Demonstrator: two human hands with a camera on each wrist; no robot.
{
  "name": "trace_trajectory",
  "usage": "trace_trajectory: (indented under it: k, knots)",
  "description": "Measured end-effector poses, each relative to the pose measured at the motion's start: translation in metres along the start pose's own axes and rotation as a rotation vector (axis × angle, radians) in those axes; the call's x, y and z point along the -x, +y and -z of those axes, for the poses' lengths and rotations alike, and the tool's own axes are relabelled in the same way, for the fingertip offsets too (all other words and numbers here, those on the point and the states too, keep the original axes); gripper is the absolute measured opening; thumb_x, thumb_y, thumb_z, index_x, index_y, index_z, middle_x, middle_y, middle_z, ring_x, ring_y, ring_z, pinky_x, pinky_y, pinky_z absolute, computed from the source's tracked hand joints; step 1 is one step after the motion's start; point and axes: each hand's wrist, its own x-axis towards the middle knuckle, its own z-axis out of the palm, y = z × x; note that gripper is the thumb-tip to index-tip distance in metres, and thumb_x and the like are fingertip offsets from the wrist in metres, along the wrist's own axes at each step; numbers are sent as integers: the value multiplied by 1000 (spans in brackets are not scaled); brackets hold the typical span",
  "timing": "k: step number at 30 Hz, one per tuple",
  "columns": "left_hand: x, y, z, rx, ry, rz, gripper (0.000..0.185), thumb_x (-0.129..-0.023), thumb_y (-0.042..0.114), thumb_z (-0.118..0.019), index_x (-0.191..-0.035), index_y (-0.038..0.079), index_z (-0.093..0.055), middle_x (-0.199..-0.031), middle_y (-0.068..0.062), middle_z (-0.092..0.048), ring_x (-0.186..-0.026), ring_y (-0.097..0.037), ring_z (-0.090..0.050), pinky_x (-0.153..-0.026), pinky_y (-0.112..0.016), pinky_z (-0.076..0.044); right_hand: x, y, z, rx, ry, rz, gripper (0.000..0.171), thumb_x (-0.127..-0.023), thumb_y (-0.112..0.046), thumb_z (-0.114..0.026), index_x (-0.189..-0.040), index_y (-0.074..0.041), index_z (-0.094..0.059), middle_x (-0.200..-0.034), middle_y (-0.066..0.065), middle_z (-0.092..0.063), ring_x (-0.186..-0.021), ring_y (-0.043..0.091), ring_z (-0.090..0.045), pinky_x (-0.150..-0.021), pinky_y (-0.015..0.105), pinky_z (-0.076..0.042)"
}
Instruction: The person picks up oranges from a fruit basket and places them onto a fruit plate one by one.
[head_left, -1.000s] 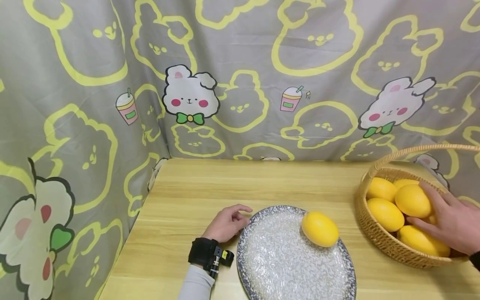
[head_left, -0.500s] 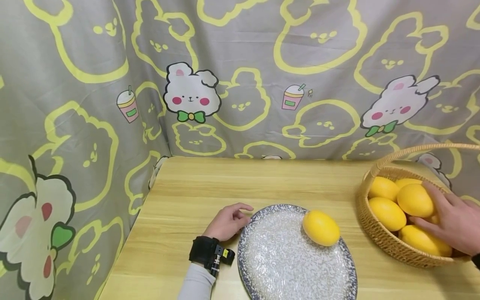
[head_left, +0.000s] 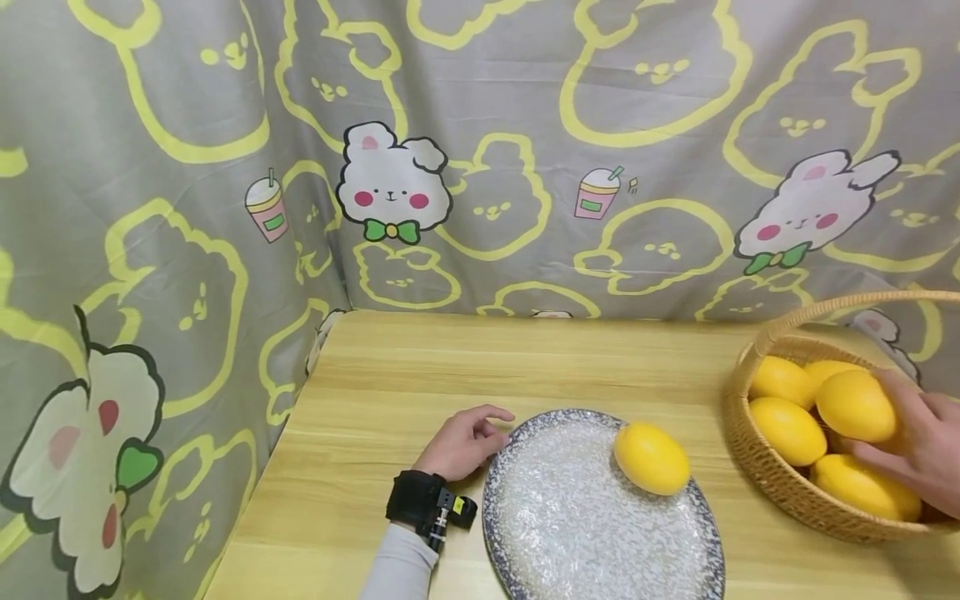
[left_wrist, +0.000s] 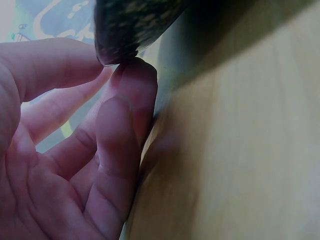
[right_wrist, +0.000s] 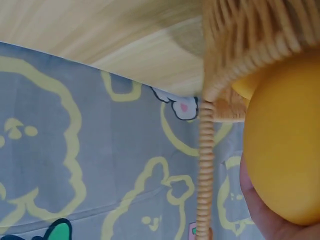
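Note:
My right hand (head_left: 918, 442) reaches into the wicker basket (head_left: 772, 492) at the right of the head view and grips a yellow lemon (head_left: 857, 406) between thumb and fingers. The right wrist view shows that lemon (right_wrist: 285, 140) large, with part of the hand behind it. Several other lemons (head_left: 787, 430) lie around it in the basket. On the round speckled plate (head_left: 592, 533), a single lemon (head_left: 652, 458) rests near the far right rim. My left hand (head_left: 461, 446) is at the plate's left rim; up close, its fingertips pinch the rim (left_wrist: 127, 37).
The basket's arched handle (head_left: 847, 308) rises over the lemons. The wooden table (head_left: 450, 354) runs back to a grey patterned curtain (head_left: 517, 100), which also hangs along the left side. A strapped camera (head_left: 431, 508) sits on the left wrist.
The head view has shifted slightly, so everything sits a little farther right. The right hand and its lemon have moved slightly right within the basket. The left hand stays at the rim.

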Motion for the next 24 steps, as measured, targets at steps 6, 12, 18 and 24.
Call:
trace_trajectory:
  k: [6, 12, 18, 24]
  knots:
    - [0, 0, 0, 4, 1, 0, 31, -101, 20, -65, -132, 18, -68, -101, -3, -75, -75, -12, -63, -69, -27, -51, -12, -8, 7, -25, 23, 81, 116, -72, -94, -59, -138, 1, -53, -80, 39, -59, -57, 46, -55, -51, 19, -27]
    - [0, 1, 0, 0, -1, 4, 31, -100, 20, -66, -131, 18, -68, -101, -3, -74, -75, -11, -63, -69, -27, -50, -23, -23, 16, -2, 32, 179, 116, -73, -95, -55, -134, 4, -57, -77, 34, -65, -52, 41, -56, -49, 16, -31]
    - [0, 1, -1, 2, 2, 6, 31, -100, 20, -66, -131, 18, -69, -101, -3, -75, -75, -11, -62, -69, -27, -50, -24, -42, 20, 37, 65, 260, 111, -83, -93, -36, -133, 4, -58, -71, 26, -65, -47, 24, -48, -46, 20, -31]
    - [-1, 0, -1, -13, 10, -4, 31, -100, 19, -66, -130, 19, -69, -101, -3, -76, -80, -10, -63, -72, -27, -50, -27, -62, 25, 75, 87, 287, 107, -87, -91, -32, -134, 2, -59, -73, 23, -64, -52, 28, -50, -46, 26, -34]
